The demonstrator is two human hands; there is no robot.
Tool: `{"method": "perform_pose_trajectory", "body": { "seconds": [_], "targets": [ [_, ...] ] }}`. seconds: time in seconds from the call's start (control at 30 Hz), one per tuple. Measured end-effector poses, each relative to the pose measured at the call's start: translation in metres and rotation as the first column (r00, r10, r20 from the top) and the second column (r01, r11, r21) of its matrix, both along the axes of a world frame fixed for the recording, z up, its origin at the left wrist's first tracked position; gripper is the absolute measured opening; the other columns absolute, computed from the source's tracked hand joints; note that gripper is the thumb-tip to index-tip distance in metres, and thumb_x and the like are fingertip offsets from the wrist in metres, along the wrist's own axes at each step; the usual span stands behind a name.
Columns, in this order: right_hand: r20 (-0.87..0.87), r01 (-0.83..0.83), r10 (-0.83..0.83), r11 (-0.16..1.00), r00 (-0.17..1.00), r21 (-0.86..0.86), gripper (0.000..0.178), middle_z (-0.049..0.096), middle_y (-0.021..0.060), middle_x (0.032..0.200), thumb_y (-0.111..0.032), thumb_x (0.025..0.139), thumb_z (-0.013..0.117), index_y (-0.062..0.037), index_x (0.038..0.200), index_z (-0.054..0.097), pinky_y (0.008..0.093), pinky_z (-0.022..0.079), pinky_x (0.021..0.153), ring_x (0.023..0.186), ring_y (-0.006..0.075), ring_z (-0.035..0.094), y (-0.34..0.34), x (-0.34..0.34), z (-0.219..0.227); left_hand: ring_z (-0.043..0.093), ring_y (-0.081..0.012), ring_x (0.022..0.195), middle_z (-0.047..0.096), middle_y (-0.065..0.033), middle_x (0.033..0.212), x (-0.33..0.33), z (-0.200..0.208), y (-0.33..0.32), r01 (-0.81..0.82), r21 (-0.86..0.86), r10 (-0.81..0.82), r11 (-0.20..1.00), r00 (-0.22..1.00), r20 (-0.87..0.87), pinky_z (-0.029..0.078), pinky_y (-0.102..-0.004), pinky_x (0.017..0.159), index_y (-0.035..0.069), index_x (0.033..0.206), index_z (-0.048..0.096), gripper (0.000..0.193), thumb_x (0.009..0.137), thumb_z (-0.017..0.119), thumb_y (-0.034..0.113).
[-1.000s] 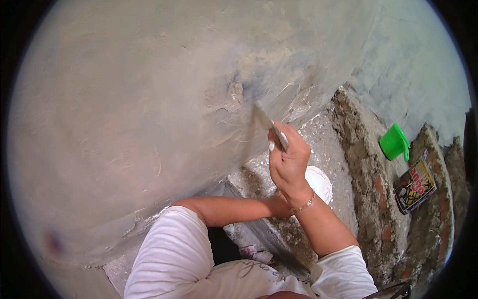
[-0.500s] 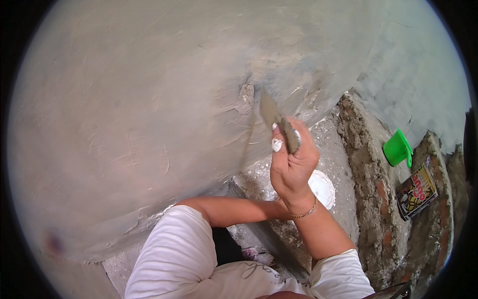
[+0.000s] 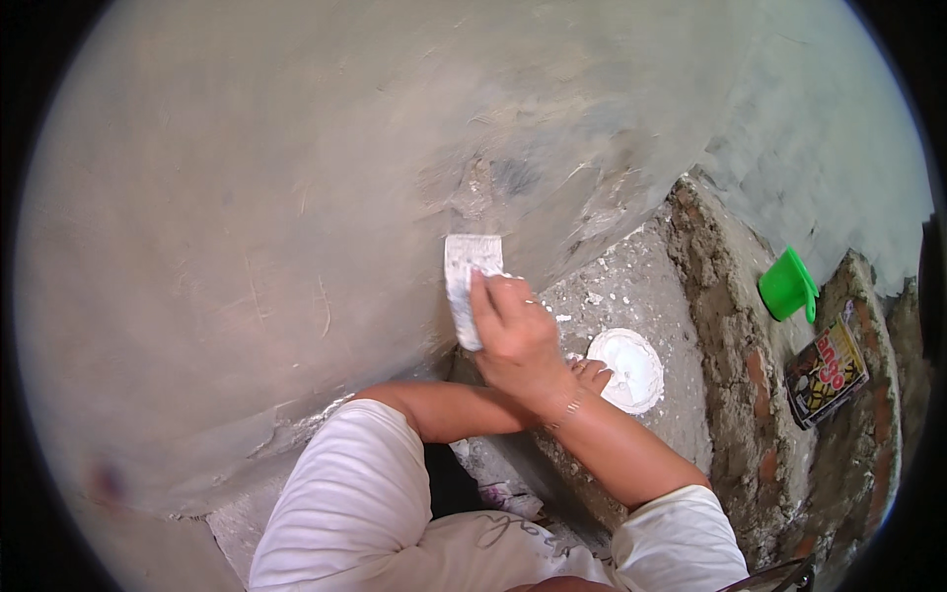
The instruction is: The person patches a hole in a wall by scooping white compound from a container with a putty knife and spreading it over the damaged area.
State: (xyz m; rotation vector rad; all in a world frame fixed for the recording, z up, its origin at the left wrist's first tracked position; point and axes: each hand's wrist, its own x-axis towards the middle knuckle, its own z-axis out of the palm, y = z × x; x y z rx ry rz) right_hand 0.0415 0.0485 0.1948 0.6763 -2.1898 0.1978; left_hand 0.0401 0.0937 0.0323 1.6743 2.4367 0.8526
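My right hand (image 3: pixel 518 331), with a thin bracelet at its wrist, is closed round a flat putty knife (image 3: pixel 461 259) smeared with white. The blade lies against the grey plastered wall (image 3: pixel 296 178), just below a rough, chipped patch (image 3: pixel 478 187). My left forearm crosses beneath the right one. The fingers of my left hand (image 3: pixel 592 374) bend over the near-left rim of a round bowl (image 3: pixel 646 400) of white paste; the rest of that hand is hidden behind the right wrist.
The bowl stands on a concrete step (image 3: pixel 681 326) dotted with white crumbs. To the right, rough brick-and-mortar steps (image 3: pixel 735 335) hold a green plastic cup (image 3: pixel 786 284) with a handle and a dark printed packet (image 3: pixel 827 375). A second wall stretch (image 3: pixel 829 138) meets the first at right.
My right hand has moved down and left, bringing the putty knife from a raised, tilted pose to flat against the wall. The left fingers and more of the bowl have come into sight.
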Motion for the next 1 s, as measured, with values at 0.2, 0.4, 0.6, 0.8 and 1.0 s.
{"method": "perform_pose_trajectory", "body": {
  "seconds": [0.2, 0.4, 0.6, 0.8, 1.0],
  "targets": [
    [-0.289, -0.079, -0.003, 0.959, 0.957, -0.271, 0.056, 0.061, 0.0136, 0.098, 0.007, 0.06, 0.06, -0.0026, 0.115, 0.064, 0.0368, 0.05, 0.068, 0.084, 0.0312, 0.06, 0.033, 0.012, 0.062, 0.036, -0.0372, 0.133, 0.04, -0.0216, 0.14, -0.002, -0.017, -0.006, 0.204, 0.254, -0.208, 0.945, 0.978, -0.014, 0.028, -0.0461, 0.111, 0.001, 0.137, 0.04, 0.053, 0.093, 0.045, 0.03],
    [-0.273, -0.068, 0.056, 0.997, 0.96, -0.038, 0.055, 0.061, 0.0141, 0.098, 0.0, 0.063, 0.061, 0.0, 0.118, 0.063, 0.0364, 0.05, 0.069, 0.084, 0.0302, 0.06, -0.014, -0.022, 0.066, 0.037, -0.0347, 0.134, 0.04, -0.0186, 0.142, 0.001, -0.017, 0.009, 0.298, 0.398, -0.259, 0.867, 0.954, -0.152, 0.028, -0.0462, 0.111, 0.003, 0.138, 0.04, 0.056, 0.094, 0.044, 0.036],
    [-0.007, -0.111, 0.112, 0.991, 0.994, 0.071, 0.051, 0.06, 0.0121, 0.096, -0.006, 0.066, 0.06, 0.0023, 0.116, 0.061, 0.0361, 0.048, 0.069, 0.088, 0.0294, 0.06, 0.019, 0.009, 0.0, 0.037, -0.0418, 0.131, 0.039, -0.0246, 0.139, -0.001, -0.005, 0.004, 0.021, -0.003, -0.021, 1.0, 0.999, -0.037, 0.028, -0.0503, 0.111, -0.003, 0.137, 0.038, 0.056, 0.092, 0.049, 0.029],
    [-0.229, -0.098, 0.073, 0.99, 0.971, -0.099, 0.048, 0.061, 0.0131, 0.099, -0.005, 0.066, 0.061, 0.0001, 0.114, 0.063, 0.0364, 0.049, 0.071, 0.088, 0.0298, 0.061, 0.011, 0.014, 0.059, 0.035, -0.0423, 0.132, 0.039, -0.0251, 0.137, 0.009, 0.01, -0.009, 0.038, 0.088, -0.035, 0.995, 0.999, -0.032, 0.025, -0.0516, 0.111, -0.004, 0.136, 0.037, 0.062, 0.088, 0.058, 0.029],
    [-0.07, 0.015, -0.019, 0.998, 0.997, -0.055, 0.048, 0.063, 0.0121, 0.096, 0.001, 0.059, 0.066, -0.0032, 0.107, 0.067, 0.0362, 0.052, 0.072, 0.083, 0.0307, 0.063, 0.016, 0.017, 0.024, 0.034, -0.0428, 0.132, 0.038, -0.0256, 0.135, 0.004, 0.011, -0.006, 0.028, 0.038, -0.03, 0.999, 0.999, 0.039, 0.023, -0.0529, 0.112, -0.006, 0.135, 0.037, 0.069, 0.083, 0.066, 0.029]
  ]
}}
